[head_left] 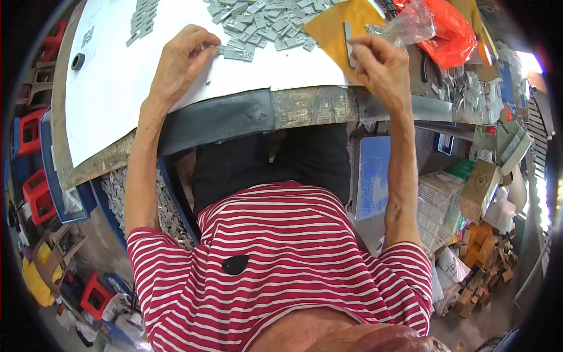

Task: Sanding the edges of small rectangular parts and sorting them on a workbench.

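My left hand [183, 63] is closed at the near left edge of a pile of small grey rectangular pieces [264, 26]. Its thumb and fingertips pinch the end of a grey piece [234, 54] lying low over the white sheet. My right hand [384, 67] is closed on a narrow grey bar [348, 42], held upright over a mustard-yellow cloth [328, 29]. The fingers partly hide the bar's lower end. A neat column of similar grey pieces [142, 20] lies farther left on the sheet.
A white sheet [111, 100] covers the table, with a black ring [77, 61] at its left. Red plastic bag [454, 35] and pliers [431, 69] lie at right. Below are a blue bin of metal parts [146, 199], red stools [38, 196] and cardboard boxes [481, 190].
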Demonstrator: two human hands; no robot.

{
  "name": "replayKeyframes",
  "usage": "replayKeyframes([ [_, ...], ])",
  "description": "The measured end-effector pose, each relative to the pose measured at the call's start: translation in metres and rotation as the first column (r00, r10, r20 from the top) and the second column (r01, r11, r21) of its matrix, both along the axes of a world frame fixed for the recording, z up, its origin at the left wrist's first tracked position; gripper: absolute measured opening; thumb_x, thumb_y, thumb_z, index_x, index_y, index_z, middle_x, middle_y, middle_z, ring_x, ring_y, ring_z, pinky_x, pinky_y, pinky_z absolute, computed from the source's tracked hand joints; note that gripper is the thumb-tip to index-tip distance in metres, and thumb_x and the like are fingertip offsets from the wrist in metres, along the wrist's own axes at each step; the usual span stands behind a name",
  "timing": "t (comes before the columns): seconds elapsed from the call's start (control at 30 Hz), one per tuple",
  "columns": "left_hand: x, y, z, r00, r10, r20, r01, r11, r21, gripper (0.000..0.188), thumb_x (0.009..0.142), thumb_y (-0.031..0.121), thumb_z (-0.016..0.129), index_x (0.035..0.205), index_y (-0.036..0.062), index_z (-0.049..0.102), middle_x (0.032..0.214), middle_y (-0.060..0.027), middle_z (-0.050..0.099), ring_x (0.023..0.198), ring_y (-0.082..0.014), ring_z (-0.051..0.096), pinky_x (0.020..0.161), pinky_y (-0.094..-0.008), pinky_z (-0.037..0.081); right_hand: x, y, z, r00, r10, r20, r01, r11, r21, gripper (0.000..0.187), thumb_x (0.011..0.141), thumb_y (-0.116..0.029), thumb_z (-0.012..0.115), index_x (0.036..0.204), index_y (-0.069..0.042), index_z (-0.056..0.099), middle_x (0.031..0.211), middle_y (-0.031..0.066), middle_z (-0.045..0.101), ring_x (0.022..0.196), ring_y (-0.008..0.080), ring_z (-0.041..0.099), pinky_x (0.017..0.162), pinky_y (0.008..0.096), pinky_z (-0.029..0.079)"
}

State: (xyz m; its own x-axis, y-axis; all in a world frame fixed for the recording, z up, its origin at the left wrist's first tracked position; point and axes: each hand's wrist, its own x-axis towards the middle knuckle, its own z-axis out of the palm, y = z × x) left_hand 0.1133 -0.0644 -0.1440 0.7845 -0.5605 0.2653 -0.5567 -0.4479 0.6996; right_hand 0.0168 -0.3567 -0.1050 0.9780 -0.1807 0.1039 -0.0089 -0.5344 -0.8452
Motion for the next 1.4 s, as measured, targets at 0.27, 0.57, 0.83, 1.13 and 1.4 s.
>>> replayKeyframes([
  [0.27, -0.007, 0.002, 0.000, 0.984, 0.059, -0.165, -0.077, 0.992, -0.103, 0.008, 0.075, 0.006, 0.058, 0.081, 0.0008, 0.057, 0.072, -0.0011, 0.055, 0.065, -0.0083, 0.051, 0.061, -0.0211, 0.042, 0.069, -0.063, -0.037, 0.972, 0.167, 0.165, -0.053, 0.842, -0.537, 0.018, 0.081, -0.013, 0.054, 0.093, -0.002, 0.060, 0.067, 0.0095, 0.059, 0.062, 0.0139, 0.058, 0.057, 0.0259, 0.045],
  [0.57, -0.002, 0.005, 0.000, 0.929, 0.068, -0.365, -0.196, 0.925, -0.325, 0.012, 0.077, 0.009, 0.059, 0.086, 0.0029, 0.061, 0.071, 0.0007, 0.057, 0.066, -0.0049, 0.052, 0.063, -0.0185, 0.042, 0.075, -0.061, -0.034, 0.898, 0.411, 0.157, -0.204, 0.705, -0.679, 0.013, 0.081, -0.010, 0.053, 0.092, -0.005, 0.056, 0.083, 0.0121, 0.058, 0.076, 0.0303, 0.057, 0.064, 0.0320, 0.045],
  [0.83, -0.009, 0.000, 0.009, 0.902, 0.022, -0.432, -0.230, 0.870, -0.436, 0.022, 0.077, 0.010, 0.059, 0.098, 0.0034, 0.063, 0.076, -0.0014, 0.061, 0.072, -0.0062, 0.052, 0.067, -0.0192, 0.041, 0.079, -0.061, -0.030, 0.840, 0.533, 0.097, -0.243, 0.530, -0.812, 0.010, 0.078, -0.006, 0.052, 0.088, -0.005, 0.052, 0.081, 0.0116, 0.056, 0.073, 0.0312, 0.056, 0.060, 0.0359, 0.045],
  [1.13, -0.020, -0.021, 0.016, 0.752, -0.279, -0.597, -0.252, 0.715, -0.653, 0.021, 0.077, 0.005, 0.059, 0.096, -0.0018, 0.055, 0.073, -0.0092, 0.062, 0.059, -0.0098, 0.057, 0.056, -0.0199, 0.046, 0.085, -0.060, -0.031, 0.803, 0.582, 0.130, -0.239, 0.514, -0.824, 0.010, 0.075, -0.006, 0.053, 0.086, -0.005, 0.051, 0.075, 0.0123, 0.055, 0.067, 0.0325, 0.056, 0.055, 0.0365, 0.046],
  [1.4, -0.025, -0.044, 0.011, 0.752, -0.274, -0.600, -0.252, 0.721, -0.646, 0.027, 0.078, 0.008, 0.057, 0.103, -0.0018, 0.056, 0.066, -0.0037, 0.058, 0.058, -0.0093, 0.056, 0.061, -0.0208, 0.047, 0.087, -0.071, -0.039, 0.841, 0.535, 0.081, -0.230, 0.489, -0.842, 0.011, 0.076, -0.006, 0.053, 0.087, -0.004, 0.050, 0.080, 0.0137, 0.056, 0.072, 0.0322, 0.056, 0.060, 0.0365, 0.046],
])
